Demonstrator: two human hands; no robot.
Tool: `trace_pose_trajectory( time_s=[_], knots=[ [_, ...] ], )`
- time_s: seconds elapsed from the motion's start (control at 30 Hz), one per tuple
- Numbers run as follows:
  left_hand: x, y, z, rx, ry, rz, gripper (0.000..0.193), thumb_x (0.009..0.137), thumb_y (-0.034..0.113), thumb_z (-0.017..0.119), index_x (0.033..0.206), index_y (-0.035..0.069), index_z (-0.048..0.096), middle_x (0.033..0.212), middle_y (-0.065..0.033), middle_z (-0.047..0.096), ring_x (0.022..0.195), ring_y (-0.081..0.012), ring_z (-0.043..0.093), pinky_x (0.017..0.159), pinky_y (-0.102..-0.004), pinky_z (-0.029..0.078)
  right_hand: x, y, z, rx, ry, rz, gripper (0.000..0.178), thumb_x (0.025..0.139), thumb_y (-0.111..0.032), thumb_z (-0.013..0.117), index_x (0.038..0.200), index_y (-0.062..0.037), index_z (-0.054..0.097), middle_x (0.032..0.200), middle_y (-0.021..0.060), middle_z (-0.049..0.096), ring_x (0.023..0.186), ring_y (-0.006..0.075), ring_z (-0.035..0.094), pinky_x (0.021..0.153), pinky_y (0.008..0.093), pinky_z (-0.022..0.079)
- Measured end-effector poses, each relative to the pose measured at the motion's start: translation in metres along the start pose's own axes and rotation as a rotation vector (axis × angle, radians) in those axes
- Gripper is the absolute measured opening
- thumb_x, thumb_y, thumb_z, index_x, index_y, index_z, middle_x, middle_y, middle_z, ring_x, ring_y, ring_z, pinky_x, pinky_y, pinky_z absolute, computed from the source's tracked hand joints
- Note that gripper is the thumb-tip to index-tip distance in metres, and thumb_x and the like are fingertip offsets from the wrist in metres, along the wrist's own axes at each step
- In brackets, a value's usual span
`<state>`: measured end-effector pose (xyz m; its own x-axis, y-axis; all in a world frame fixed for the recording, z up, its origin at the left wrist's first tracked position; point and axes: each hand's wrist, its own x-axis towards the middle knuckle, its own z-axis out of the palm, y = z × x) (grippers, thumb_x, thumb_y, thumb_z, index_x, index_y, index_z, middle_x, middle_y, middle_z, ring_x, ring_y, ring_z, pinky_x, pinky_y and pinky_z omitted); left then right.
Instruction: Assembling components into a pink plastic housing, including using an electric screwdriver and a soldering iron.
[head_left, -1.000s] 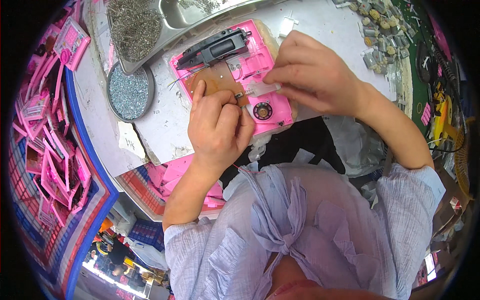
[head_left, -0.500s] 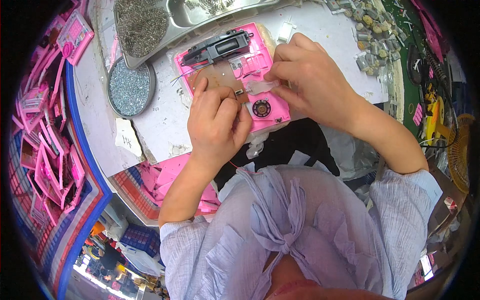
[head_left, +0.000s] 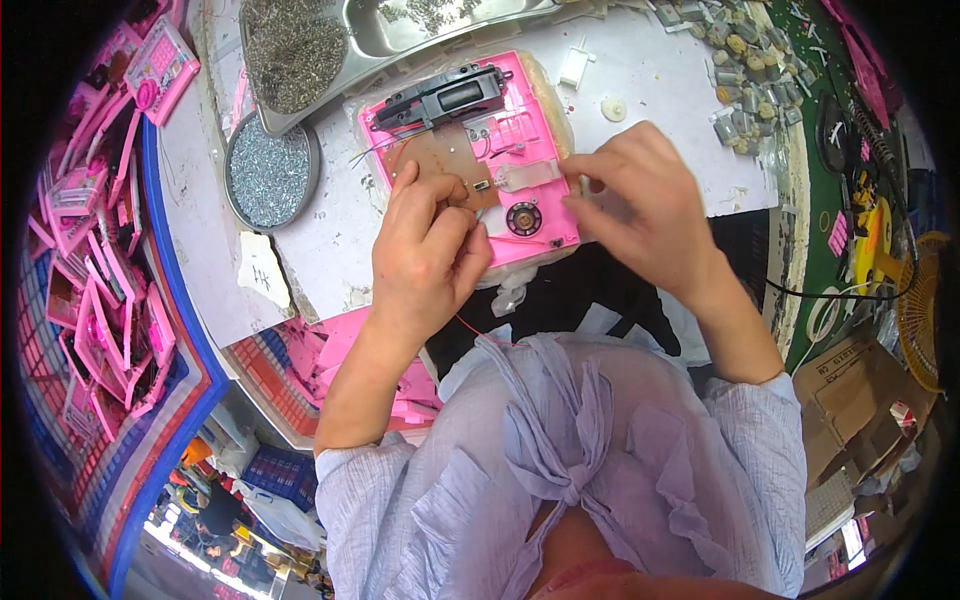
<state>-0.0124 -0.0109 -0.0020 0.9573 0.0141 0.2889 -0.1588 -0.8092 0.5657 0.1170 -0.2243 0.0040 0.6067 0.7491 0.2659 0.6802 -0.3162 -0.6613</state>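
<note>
A pink plastic toy housing [head_left: 537,100] lies with its inside up. It holds a black long mechanism [head_left: 445,98], a brown circuit board [head_left: 430,155], a small round speaker [head_left: 523,218] and a pale translucent piece [head_left: 528,177]. My left hand [head_left: 425,245] rests over the board's near corner, its fingers curled in; a small pale tip shows by the thumb, too small to name. Just off the housing's right edge is my right hand [head_left: 650,210], thumb and forefinger bent around a small pale thing I cannot make out. Thin wires cross the housing.
A round dish of small screws [head_left: 268,170] and a metal tray of small metal parts [head_left: 365,65] stand far left. Several small grey motor-like parts [head_left: 745,80] lie far right, near a white round piece [head_left: 613,108]. Pink housings [head_left: 110,330] are heaped at the left.
My right hand has drawn back to the right and nearer me, off the translucent piece, which now lies flat in the housing. My left hand has barely moved.
</note>
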Motion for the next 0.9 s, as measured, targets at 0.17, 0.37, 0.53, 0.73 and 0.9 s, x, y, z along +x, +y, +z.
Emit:
trace_pose_trajectory(
  time_s=[0.17, 0.37, 0.53, 0.73, 0.9],
  knots=[
    [0.0, -0.003, -0.002, 0.025, -0.015, 0.038, 0.015, 0.069, -0.002, 0.07, 0.077, -0.001, 0.057, 0.097, -0.0141, 0.061, 0.09, -0.0327, 0.064, 0.107, -0.0583, 0.047, -0.001, 0.005, 0.011, 0.048, -0.013, 0.037, 0.03, 0.079, -0.018, 0.076, 0.105, -0.0091, 0.065, 0.087, 0.0044, 0.065, 0.085, 0.0265, 0.058, 0.079, 0.0401, 0.044],
    [0.003, 0.0, -0.005, 0.027, -0.055, 0.005, 0.016, 0.071, 0.001, 0.07, 0.083, 0.0, 0.059, 0.101, -0.0149, 0.06, 0.093, -0.0344, 0.063, 0.104, -0.0562, 0.048, -0.001, 0.009, 0.014, 0.091, -0.011, 0.036, 0.031, 0.078, -0.019, 0.076, 0.105, -0.0095, 0.063, 0.087, 0.0043, 0.065, 0.086, 0.0267, 0.059, 0.08, 0.0401, 0.043],
    [0.03, 0.009, -0.007, 0.097, 0.055, -0.105, 0.025, 0.077, 0.012, 0.076, 0.096, 0.004, 0.064, 0.103, -0.0134, 0.062, 0.096, -0.0326, 0.062, 0.09, -0.046, 0.048, 0.001, 0.012, 0.013, 0.13, -0.017, 0.052, 0.03, 0.079, -0.018, 0.077, 0.104, -0.0092, 0.063, 0.084, 0.0037, 0.063, 0.083, 0.0254, 0.059, 0.079, 0.0393, 0.043],
    [0.048, -0.001, 0.007, 0.2, 0.012, 0.07, 0.025, 0.076, 0.019, 0.081, 0.094, 0.007, 0.069, 0.095, -0.0082, 0.065, 0.088, -0.028, 0.061, 0.085, -0.0419, 0.043, -0.01, 0.013, -0.003, 0.197, -0.03, 0.032, 0.031, 0.081, -0.017, 0.078, 0.107, -0.0073, 0.065, 0.086, 0.0057, 0.063, 0.082, 0.0249, 0.06, 0.078, 0.0376, 0.046],
    [0.039, 0.004, 0.008, 0.166, 0.008, 0.043, 0.017, 0.079, 0.013, 0.08, 0.091, 0.008, 0.07, 0.089, -0.0077, 0.064, 0.085, -0.027, 0.061, 0.085, -0.0404, 0.042, -0.021, 0.039, -0.067, -0.016, 0.133, 0.13, 0.028, 0.081, -0.017, 0.078, 0.105, -0.0054, 0.07, 0.088, 0.008, 0.066, 0.084, 0.0261, 0.062, 0.077, 0.0372, 0.049]
  ],
)
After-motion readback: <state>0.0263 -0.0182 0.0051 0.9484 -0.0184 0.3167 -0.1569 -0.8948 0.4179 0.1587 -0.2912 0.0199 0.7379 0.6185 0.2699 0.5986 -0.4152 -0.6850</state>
